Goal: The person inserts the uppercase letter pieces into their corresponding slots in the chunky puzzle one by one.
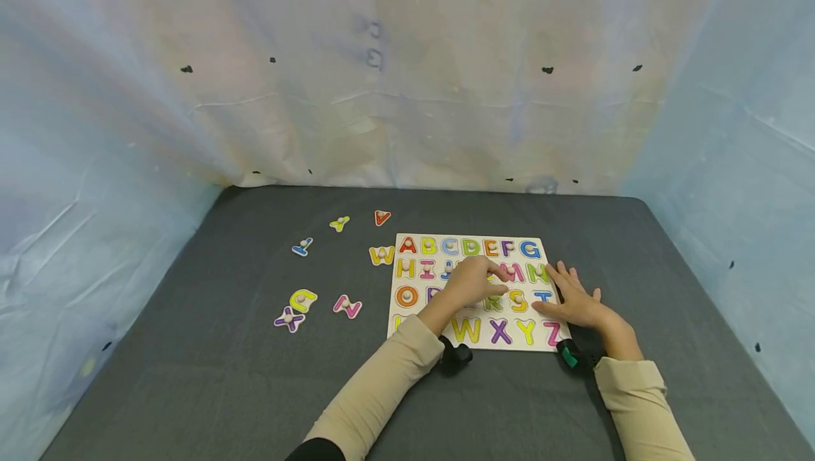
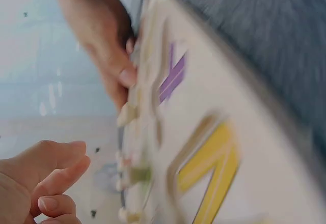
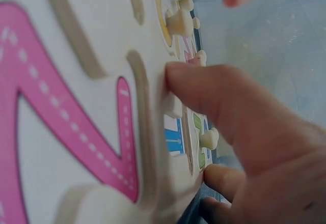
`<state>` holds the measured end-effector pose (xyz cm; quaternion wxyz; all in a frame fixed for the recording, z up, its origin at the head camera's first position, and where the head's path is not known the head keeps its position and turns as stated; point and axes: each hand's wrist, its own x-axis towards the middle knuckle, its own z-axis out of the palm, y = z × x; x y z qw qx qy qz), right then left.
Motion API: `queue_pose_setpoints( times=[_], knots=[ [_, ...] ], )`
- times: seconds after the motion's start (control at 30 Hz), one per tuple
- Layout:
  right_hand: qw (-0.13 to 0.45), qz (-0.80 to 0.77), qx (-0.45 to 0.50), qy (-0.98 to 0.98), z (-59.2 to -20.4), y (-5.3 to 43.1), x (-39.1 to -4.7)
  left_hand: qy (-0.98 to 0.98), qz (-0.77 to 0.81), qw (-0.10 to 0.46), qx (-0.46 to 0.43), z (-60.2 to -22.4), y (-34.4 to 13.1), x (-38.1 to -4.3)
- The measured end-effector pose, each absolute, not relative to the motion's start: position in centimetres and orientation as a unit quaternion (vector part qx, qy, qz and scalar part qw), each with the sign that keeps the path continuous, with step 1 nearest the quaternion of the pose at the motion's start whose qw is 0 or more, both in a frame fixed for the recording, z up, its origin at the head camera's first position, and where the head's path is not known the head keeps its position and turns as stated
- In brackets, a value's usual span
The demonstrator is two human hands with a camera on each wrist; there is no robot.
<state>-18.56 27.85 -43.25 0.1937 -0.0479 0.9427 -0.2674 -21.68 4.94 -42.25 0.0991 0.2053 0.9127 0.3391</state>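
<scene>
A wooden alphabet puzzle board [image 1: 480, 342] lies on the table. Letter pieces with knobs sit in its upper rows, while the W [image 1: 466, 330], X, Y and Z [image 1: 553, 334] recesses show printed letters. My left hand [image 1: 470, 283] hovers over the middle of the board, fingers bent, thumb apart, nothing between them; it hides some letters. At the board's right side is my right hand [image 1: 576, 303], its thumb [image 3: 204, 84] on the face between the S piece [image 1: 518, 300] and the T recess. Its fingers are spread along and past the edge.
Left of the board lie loose letter pieces: W [image 1: 382, 256], V [image 1: 382, 217], Y [image 1: 340, 223], T [image 1: 302, 247], U [image 1: 303, 300], X [image 1: 289, 319] and Z [image 1: 347, 307]. X and U touch or nearly touch. Hanging sheets [image 1: 407, 129] surround the dark table [image 1: 210, 376].
</scene>
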Motion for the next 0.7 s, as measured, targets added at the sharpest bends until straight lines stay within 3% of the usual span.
queue_pose_setpoints(
  times=[0.23,0.7],
  knots=[
    [0.191,-0.275,-0.053,0.941,-43.4,27.9,-18.5,0.895,0.397,0.066,0.194,-41.3,1.0,-22.4],
    [0.187,-0.280,-0.054,0.940,-43.2,27.9,-18.3,0.908,0.410,-0.060,0.065,-41.9,-9.1,-24.7]
  ],
)
